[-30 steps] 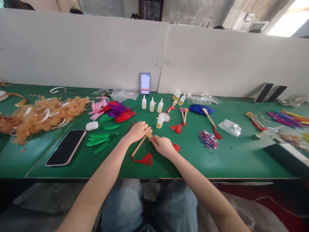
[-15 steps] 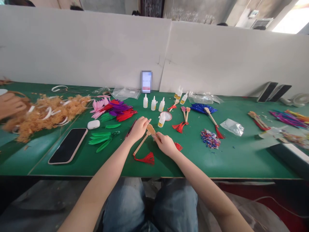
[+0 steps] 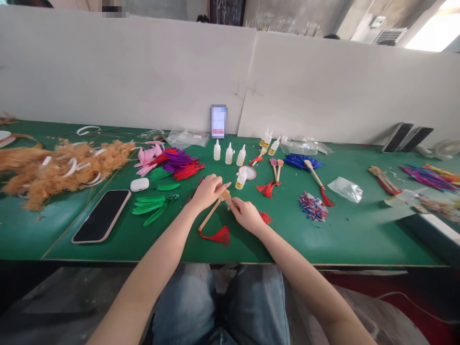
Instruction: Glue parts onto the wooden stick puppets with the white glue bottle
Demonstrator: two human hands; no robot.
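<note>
Compared with half a second ago, the left hand (image 3: 209,191) is reaching its fingers farther over the wooden piece (image 3: 225,195), covering more of it, and a co-worker's hand that was showing at the left edge is now out of view. The right hand (image 3: 246,213) is clamping its fingers on the piece's near end; whether the left fingers are gripping or only touching, one cannot tell. The piece is sitting between both hands, above a stick (image 3: 210,214) that is lying with its red tassel (image 3: 220,235) on the green counter (image 3: 283,242). Behind, a white partition (image 3: 125,72) is standing along the counter's back, with a lit phone (image 3: 218,121) leaning near it. Three white bottles (image 3: 229,154) are standing in a row, another bottle (image 3: 241,179) is standing just before a round dish (image 3: 250,173), and their contents are staying unclear. A closed white case (image 3: 139,185) is lying beside a dark phone (image 3: 101,216).
</note>
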